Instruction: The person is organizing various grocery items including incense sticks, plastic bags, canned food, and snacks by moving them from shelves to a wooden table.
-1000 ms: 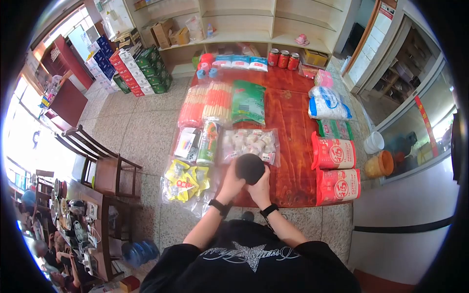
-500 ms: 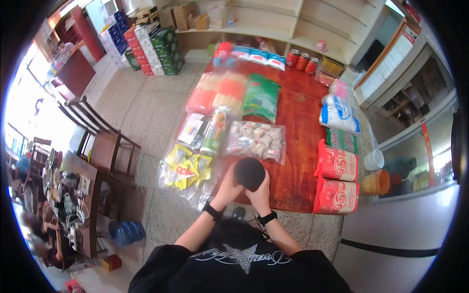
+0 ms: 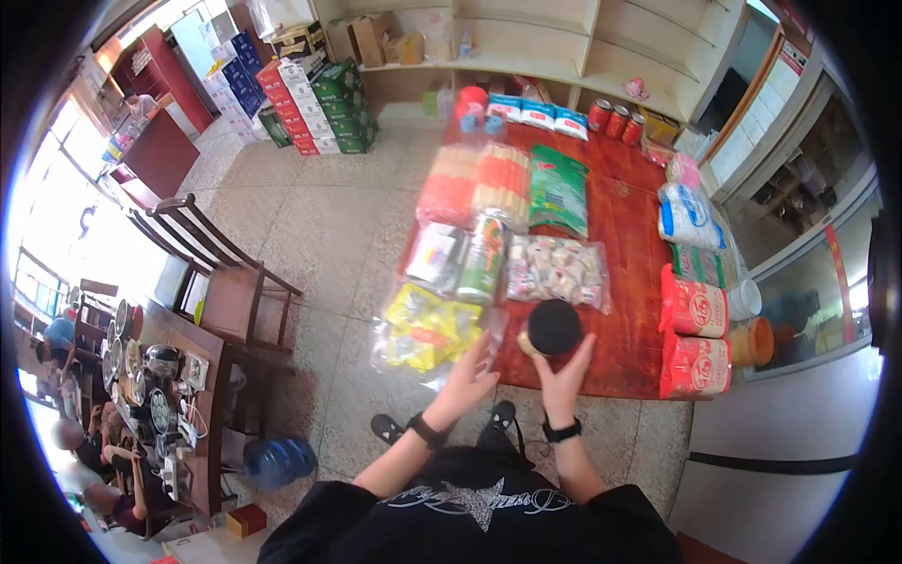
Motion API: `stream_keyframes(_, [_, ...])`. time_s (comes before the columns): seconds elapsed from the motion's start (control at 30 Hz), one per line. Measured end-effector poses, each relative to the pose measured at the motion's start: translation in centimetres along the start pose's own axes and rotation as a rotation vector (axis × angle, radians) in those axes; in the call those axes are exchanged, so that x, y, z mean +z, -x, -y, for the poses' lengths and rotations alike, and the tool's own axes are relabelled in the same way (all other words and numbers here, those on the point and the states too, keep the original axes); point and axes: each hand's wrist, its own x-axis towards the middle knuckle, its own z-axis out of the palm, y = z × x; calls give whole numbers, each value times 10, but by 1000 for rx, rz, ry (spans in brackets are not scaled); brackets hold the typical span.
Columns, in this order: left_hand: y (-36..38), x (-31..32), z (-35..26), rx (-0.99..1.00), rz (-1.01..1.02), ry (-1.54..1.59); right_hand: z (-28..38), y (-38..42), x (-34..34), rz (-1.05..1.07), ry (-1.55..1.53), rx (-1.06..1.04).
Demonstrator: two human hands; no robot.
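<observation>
At the table's near edge my right hand [image 3: 566, 381] is wrapped round a jar with a round black lid [image 3: 554, 327]; a pale bit of its side shows below the lid. My left hand [image 3: 463, 383] is off the jar, fingers stretched out and apart, beside a clear plastic bag of yellow packets [image 3: 427, 324]. Just beyond the jar lies a clear bag of small wrapped pieces [image 3: 558, 271]. A green and white can [image 3: 483, 258] lies left of that bag, with a clear packet [image 3: 436, 256] beside it.
Farther back on the red table [image 3: 620, 221] are bundles of sticks [image 3: 503, 183], a green bag [image 3: 559, 191] and red cans [image 3: 616, 122]. Red packages [image 3: 695, 365] line the right edge. A wooden chair [image 3: 230, 296] and a blue water bottle [image 3: 280, 462] stand left; people sit at another table.
Both hands held the jar before; now my left hand has let go and moved apart to the left. The jar stays in my right hand. The whole view has shifted.
</observation>
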Motion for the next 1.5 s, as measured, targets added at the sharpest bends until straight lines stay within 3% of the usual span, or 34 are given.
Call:
stream_keyframes(0.07, [23, -39, -18, -21, -14, 62, 12, 17, -2, -85, -42, -43])
stream_keyframes(0.2, [75, -137, -29, 12, -119, 105, 100, 53, 9, -79, -165, -46])
stream_keyframes(0.33, [131, -235, -26, 36, -311, 107, 178, 108, 67, 21, -251, -14])
stream_keyframes(0.37, [146, -255, -26, 27, -364, 100, 191, 128, 89, 140, -378, 44])
stream_keyframes(0.4, [158, -271, -27, 23, -374, 95, 207, 143, 105, 261, -504, 102])
stream_keyframes(0.47, [177, -299, -33, 27, -425, 136, 237, 152, 135, 331, -452, -224])
stream_keyframes(0.73, [207, -371, -17, -2, -556, 130, 328, 149, 212, 483, -575, -53])
stream_keyframes(0.8, [200, -386, -15, -23, -520, 154, 334, 143, 232, 514, -596, -58])
stream_keyframes(0.87, [187, -403, -15, -26, -510, 122, 334, 137, 260, 405, -728, -22])
stream_keyframes(1.0, [140, -441, -15, -8, -467, 87, 326, 105, 302, 456, -630, -40])
stream_keyframes(1.17, [57, -496, -37, 33, -389, 12, 341, 28, 348, 506, -620, -38])
stream_keyframes(1.37, [-47, -557, -80, 154, -424, -69, 370, -78, 392, 334, -591, -123])
stream_keyframes(1.5, [-103, -579, -66, 111, -429, -30, 376, -118, 419, 311, -500, -128])
